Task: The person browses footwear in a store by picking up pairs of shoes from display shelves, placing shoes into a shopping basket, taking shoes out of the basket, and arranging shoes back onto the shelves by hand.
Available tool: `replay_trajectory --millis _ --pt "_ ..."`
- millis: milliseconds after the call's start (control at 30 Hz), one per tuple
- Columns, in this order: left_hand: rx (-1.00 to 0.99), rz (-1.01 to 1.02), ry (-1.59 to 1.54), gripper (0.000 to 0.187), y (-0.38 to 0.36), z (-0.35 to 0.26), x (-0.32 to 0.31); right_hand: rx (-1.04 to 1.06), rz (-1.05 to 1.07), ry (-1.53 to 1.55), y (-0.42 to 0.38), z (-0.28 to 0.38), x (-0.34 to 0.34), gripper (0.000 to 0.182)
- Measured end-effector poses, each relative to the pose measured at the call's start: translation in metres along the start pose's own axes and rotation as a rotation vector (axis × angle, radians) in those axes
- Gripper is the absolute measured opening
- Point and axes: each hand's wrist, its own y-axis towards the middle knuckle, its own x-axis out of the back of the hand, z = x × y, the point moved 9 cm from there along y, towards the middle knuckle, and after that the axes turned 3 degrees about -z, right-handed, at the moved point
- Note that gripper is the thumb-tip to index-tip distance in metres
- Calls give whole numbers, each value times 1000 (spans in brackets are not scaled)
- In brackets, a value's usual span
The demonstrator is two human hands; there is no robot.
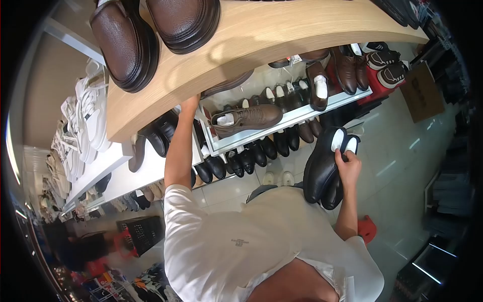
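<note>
My right hand [349, 167] grips a pair of black leather shoes [322, 163] at their heel ends, fingers closed over the white insoles. The toes point down, beside my shirt. My left arm reaches forward to the shelving, and my left hand [188, 105] is partly covered by the edge of the curved wooden shelf [261, 43]; its fingers are hidden. Close to that hand, a brown lace-up shoe [251, 120] sits on the white-edged glass shelf [287, 122]. Another brown shoe [229, 84] is partly hidden under the wooden top.
Two large dark brown shoes [183, 22] stand on the wooden shelf. Rows of black shoes [246, 160] line the lower level. White sneakers [93, 118] fill a rack at left. At right are a cardboard box [422, 90] and tiled floor [387, 146]; a red object [367, 229] is by my right elbow.
</note>
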Motion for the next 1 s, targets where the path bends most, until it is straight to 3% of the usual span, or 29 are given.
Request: replay_trajectory --millis 67,200,267,400,500,567,600,667,767,800,867,1000 --pt "209 153 29 51 -3 -1 -2 -30 31 32 5 -1 2 34" --pt "118 100 163 51 10 -8 14 16 14 52 2 18 -14 35" --pt "97 242 12 52 13 -8 -7 25 48 61 2 23 -17 36" --pt "151 199 -10 55 9 5 -27 42 35 94 1 28 -19 37" --pt "157 311 -67 53 25 -28 1 27 49 61 -4 25 -17 36" --pt "344 515 -145 56 26 -27 -1 37 38 66 -4 23 -17 37" --pt "338 510 -144 56 24 -29 -2 36 30 69 -4 21 -18 37" --pt "80 278 -203 44 24 -57 15 21 15 80 -6 13 -16 36" --pt "-88 274 -235 32 5 -104 46 -17 17 81 -8 4 -13 36" --pt "-91 274 -232 32 -4 -114 51 -18 16 85 -7 4 -13 36" --pt "-189 79 -293 23 -19 -138 75 -20 9 91 -9 3 -11 35" --pt "-218 -19 -273 20 -47 -146 67 -45 16 82 -10 -1 -15 34"
